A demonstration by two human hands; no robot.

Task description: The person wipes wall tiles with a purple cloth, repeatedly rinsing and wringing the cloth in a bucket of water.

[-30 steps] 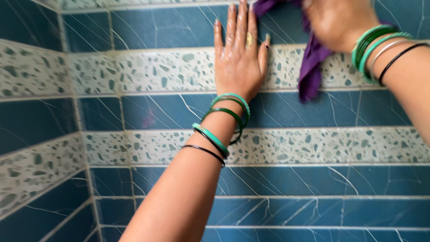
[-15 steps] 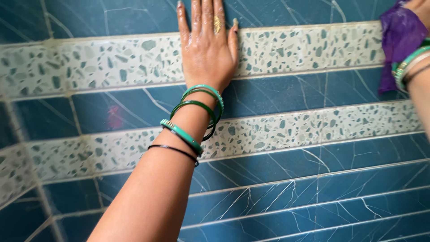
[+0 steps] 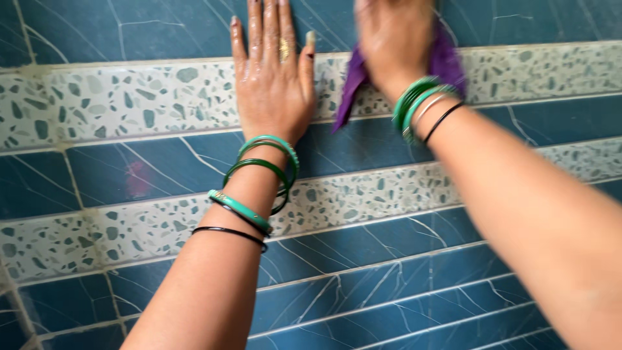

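The left hand (image 3: 272, 84) lies open, flat against the blue-and-speckled tiled wall (image 3: 129, 110); just beside it, the right hand (image 3: 392, 45) (blurred) grips a crumpled purple cloth (image 3: 447, 61) against the wall's upper edge.

No packages in shot, no labels, no signs, no screens, nothing printed as far as the blurred top edge shows

I see my left hand (image 3: 272, 81) pressed flat, fingers spread, on the blue marbled tile wall (image 3: 129, 168) with speckled pale bands. My right hand (image 3: 395, 45), blurred, grips a crumpled purple cloth (image 3: 447, 61) against it.
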